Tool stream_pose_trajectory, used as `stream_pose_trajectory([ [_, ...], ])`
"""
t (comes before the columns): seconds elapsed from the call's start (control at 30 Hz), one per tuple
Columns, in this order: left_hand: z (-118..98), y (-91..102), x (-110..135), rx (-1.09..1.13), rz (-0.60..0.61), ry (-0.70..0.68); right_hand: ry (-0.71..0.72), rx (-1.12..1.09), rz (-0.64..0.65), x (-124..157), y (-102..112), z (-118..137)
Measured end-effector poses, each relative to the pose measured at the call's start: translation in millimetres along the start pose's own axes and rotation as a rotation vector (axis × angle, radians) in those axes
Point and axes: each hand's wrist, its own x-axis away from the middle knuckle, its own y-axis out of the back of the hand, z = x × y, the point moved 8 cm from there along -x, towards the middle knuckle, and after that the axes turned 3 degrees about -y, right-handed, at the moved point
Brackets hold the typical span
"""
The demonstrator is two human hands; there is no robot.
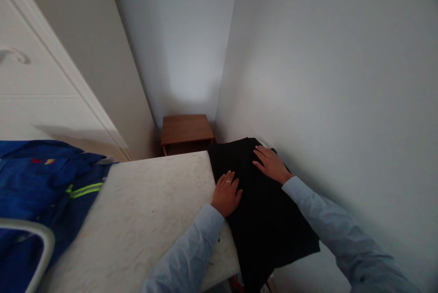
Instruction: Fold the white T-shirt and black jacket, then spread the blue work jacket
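Observation:
A folded black garment [263, 211] lies over the right end of a pale table [143, 211], hanging past its edge. My left hand [226, 192] rests flat on the garment's left edge, fingers stretched out, a ring on one finger. My right hand [272, 163] lies flat on the garment's far part, fingers spread and pointing left. Neither hand grips anything. Both sleeves are light blue.
A blue work jacket [44, 183] with yellow reflective stripes lies at the table's left end, above a grey curved rim [41, 238]. A small brown wooden stand [186, 131] sits in the far corner. A white door [37, 83] is on the left, a wall close on the right.

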Motion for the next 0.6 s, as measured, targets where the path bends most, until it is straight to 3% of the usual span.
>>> stream_pose_trajectory([
  [0.13,-0.2,-1.7,-0.1,-0.003,0.015,-0.004,-0.254,-0.119,0.003,6.1,-29.4,-67.4],
  [0.23,0.5,-3.3,0.2,-0.014,0.009,-0.009,-0.291,-0.178,0.011,4.4,-34.1,-87.5],
  [0.37,1.3,-3.1,0.2,-0.031,-0.038,-0.025,-0.31,-0.1,0.01,5.8,-24.7,-75.2],
  [0.47,2.3,3.7,-1.3,-0.007,-0.11,-0.02,-0.217,0.017,-0.046,11.2,-17.0,-42.8],
  [0.6,5.7,13.1,-3.0,-0.019,-0.158,0.037,-0.088,0.098,-0.05,25.6,-31.1,-6.9],
])
